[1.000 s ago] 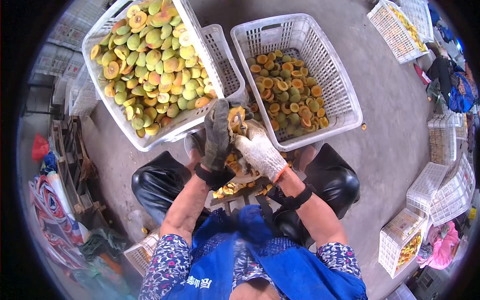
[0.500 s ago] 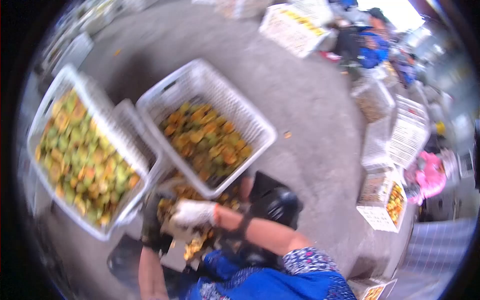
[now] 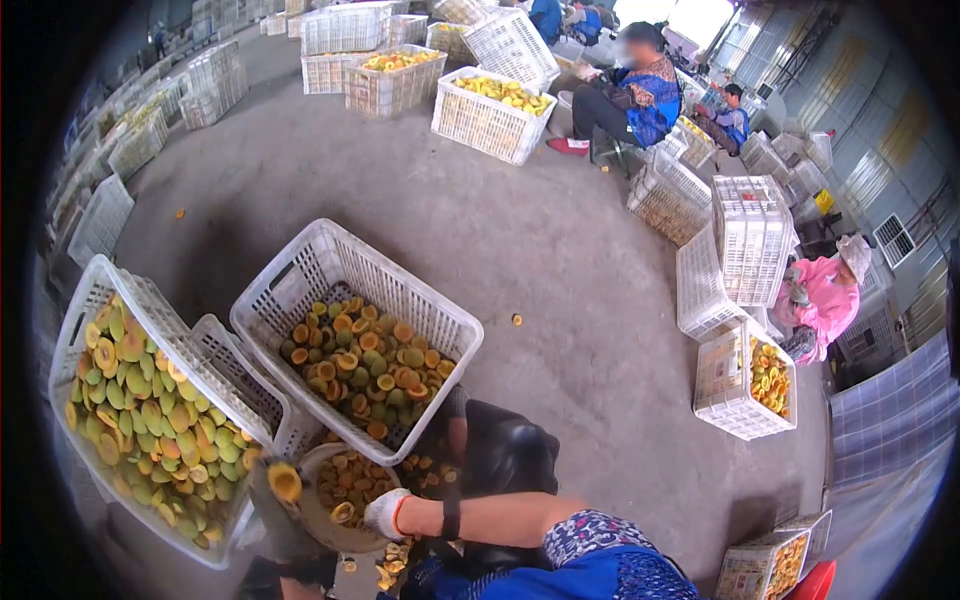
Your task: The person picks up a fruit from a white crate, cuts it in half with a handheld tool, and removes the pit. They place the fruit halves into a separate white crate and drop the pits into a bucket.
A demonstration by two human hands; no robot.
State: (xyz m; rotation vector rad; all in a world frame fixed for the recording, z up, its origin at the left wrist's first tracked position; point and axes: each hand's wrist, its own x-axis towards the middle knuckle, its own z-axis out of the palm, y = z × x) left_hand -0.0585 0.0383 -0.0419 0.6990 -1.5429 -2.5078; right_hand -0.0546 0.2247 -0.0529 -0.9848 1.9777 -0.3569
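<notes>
My left hand (image 3: 272, 512), in a dark glove, is at the lower left by the bulging crate. A halved fruit (image 3: 284, 482), orange inside with a dark hollow, shows at its fingers and appears gripped there. In a white knitted glove with an orange cuff, my right hand (image 3: 385, 513) is closed at the right rim of a round basin (image 3: 327, 530). Whatever its fingers hold is hidden. Fruit halves (image 3: 350, 480) lie in the basin. Beyond it, a white plastic crate (image 3: 460, 335) contains green and orange fruit halves.
To the left, a tilted white crate (image 3: 75, 345) is heaped with greenish fruit. More crates (image 3: 490, 130) stand at the back and along the right. One co-worker (image 3: 640, 95) sits at the back; another person in pink (image 3: 825, 300) is at the right. Concrete floor (image 3: 560, 260) lies between.
The view has tilted up, showing more of the room. My hands, earlier close together over the basin, are now apart, the left shifted left with a halved fruit.
</notes>
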